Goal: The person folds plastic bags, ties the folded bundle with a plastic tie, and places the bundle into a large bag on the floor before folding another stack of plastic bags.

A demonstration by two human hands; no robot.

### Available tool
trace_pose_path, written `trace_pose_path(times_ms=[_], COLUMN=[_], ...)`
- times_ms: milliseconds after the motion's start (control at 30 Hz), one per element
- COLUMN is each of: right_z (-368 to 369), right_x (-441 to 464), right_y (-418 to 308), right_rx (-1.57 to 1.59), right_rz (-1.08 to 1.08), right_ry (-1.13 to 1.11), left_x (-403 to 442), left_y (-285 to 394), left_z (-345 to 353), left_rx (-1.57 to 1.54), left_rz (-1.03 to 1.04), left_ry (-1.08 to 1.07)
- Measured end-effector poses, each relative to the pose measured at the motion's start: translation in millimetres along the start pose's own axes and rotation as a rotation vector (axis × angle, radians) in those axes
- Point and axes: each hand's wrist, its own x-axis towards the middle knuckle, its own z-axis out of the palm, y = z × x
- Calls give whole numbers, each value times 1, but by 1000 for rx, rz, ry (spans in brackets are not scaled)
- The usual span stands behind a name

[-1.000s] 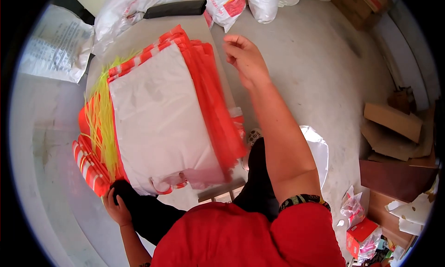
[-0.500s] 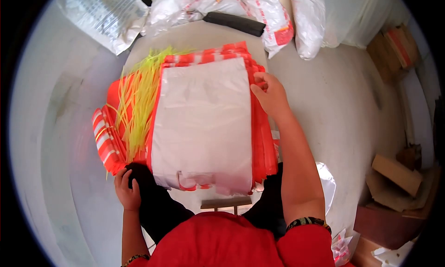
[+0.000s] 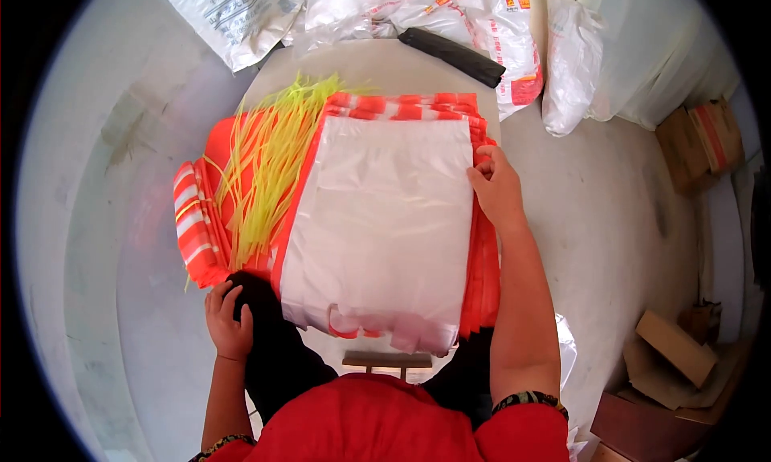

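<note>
A stack of red-and-white striped plastic bags lies in front of me, with a white plastic bag (image 3: 381,221) flat on top. My right hand (image 3: 498,191) is at the stack's upper right edge, its thumb and curled fingers closed on the white bag's side edge. Red bag layers (image 3: 484,277) show beneath that edge. My left hand (image 3: 230,324) rests beside my left knee, fingers apart and holding nothing. Just above it lies a folded striped bundle (image 3: 197,225) with a thin yellow tie around it. Loose yellow strips (image 3: 273,173) spread over red plastic left of the stack.
A black rolled object (image 3: 452,56) lies at the far edge of the work surface (image 3: 361,65). White printed plastic sacks (image 3: 229,16) lie beyond it. Cardboard boxes (image 3: 699,145) stand at the right, and an open carton (image 3: 666,374) sits at lower right.
The view has shifted, so the stack appears further right and slightly lower. My right hand stays at the stack's right edge; my left hand stays by the knee.
</note>
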Motion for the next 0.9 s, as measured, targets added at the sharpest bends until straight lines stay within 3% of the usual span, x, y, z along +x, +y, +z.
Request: trace_pose_path(times_ms=[67, 167, 233, 333, 533, 900], right_z=[-2, 3, 16, 47, 74, 81], right_x=[-6, -12, -26, -41, -26, -25], right_y=[-16, -29, -50, -64, -44, -62], right_rx=[-137, -438, -315, -406, -603, -577], right_rz=[-29, -548, -635, -902, -757, -823], right_ry=[60, 142, -111, -322, -435, -454], left_x=[1, 3, 5, 6, 7, 8], left_y=[2, 4, 6, 7, 6, 5], left_z=[-1, -1, -2, -1, -3, -3], left_rx=[-9, -13, -11, -21, -16, -24], left_rz=[2, -12, -13, -24, -23, -37], left_ry=[1, -7, -16, -30, -42, -57])
